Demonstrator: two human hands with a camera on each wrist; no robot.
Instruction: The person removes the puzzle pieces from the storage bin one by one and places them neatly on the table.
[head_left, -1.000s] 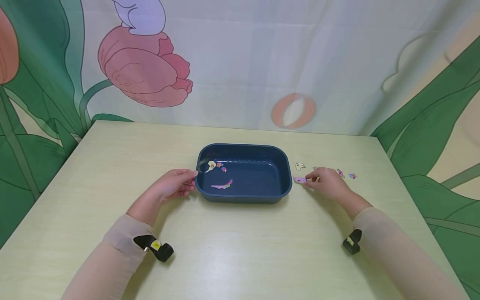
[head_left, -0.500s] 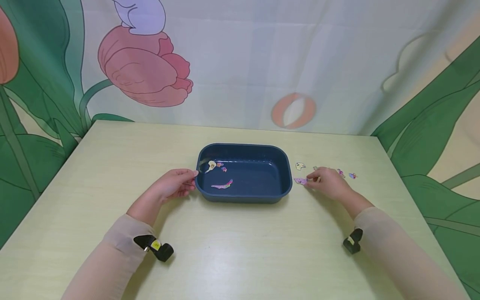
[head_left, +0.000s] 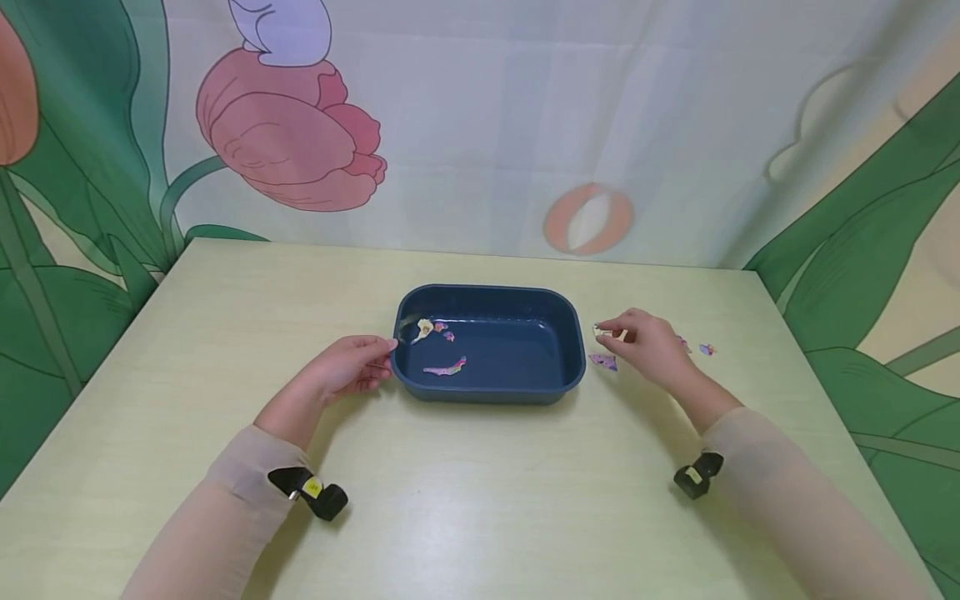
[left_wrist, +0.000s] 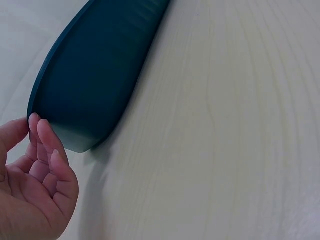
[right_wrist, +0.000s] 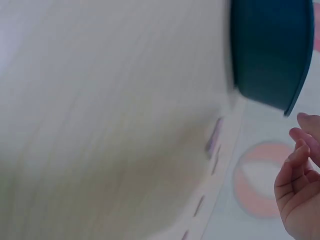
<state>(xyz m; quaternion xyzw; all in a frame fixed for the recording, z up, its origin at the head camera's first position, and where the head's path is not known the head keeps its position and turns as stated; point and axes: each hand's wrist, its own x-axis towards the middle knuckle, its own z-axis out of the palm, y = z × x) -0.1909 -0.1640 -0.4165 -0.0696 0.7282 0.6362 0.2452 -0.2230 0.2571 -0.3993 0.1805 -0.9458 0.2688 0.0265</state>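
A dark-blue, rounded-rectangle tray, plastic-looking (head_left: pixel 517 354), stands on a pale wood-grain tabletop (head_left: pixel 480 508), nearer the far edge than the bottom of the head view; the person's left hand (head_left: pixel 348 367) has its grip on the tray's left rim, thumb and fingertip pinching the wall; the right hand (head_left: pixel 655 347) is just past the tray's right end, thumb and forefinger at a small flat white cut-out (head_left: pixel 597 331); whether that grip grasps the cut-out or only frames it, I cannot tell. Just below it, a flat purple cut-out (head_left: pixel 604 362) lies near the tray's right wall, a narrow strip of wood between; farther right, beyond the knuckles, are a partly hidden pink cut-out (head_left: pixel 684 343) and a small multicoloured cut-out (head_left: pixel 707 349), both well inside the tabletop's right edge. Inside the tray, a cream cut-out (head_left: pixel 425 327) and small pink-and-orange cut-outs (head_left: pixel 449 337) sit by the left wall, a slim purple-pink strip (head_left: pixel 446 367) below them; the right half of the tray floor is bare blue. Broad stretches of wood run left of the tray and between the forearms; behind the far edge hangs a pale cloth backdrop (head_left: pixel 480 150) printed with flowers and leaves.
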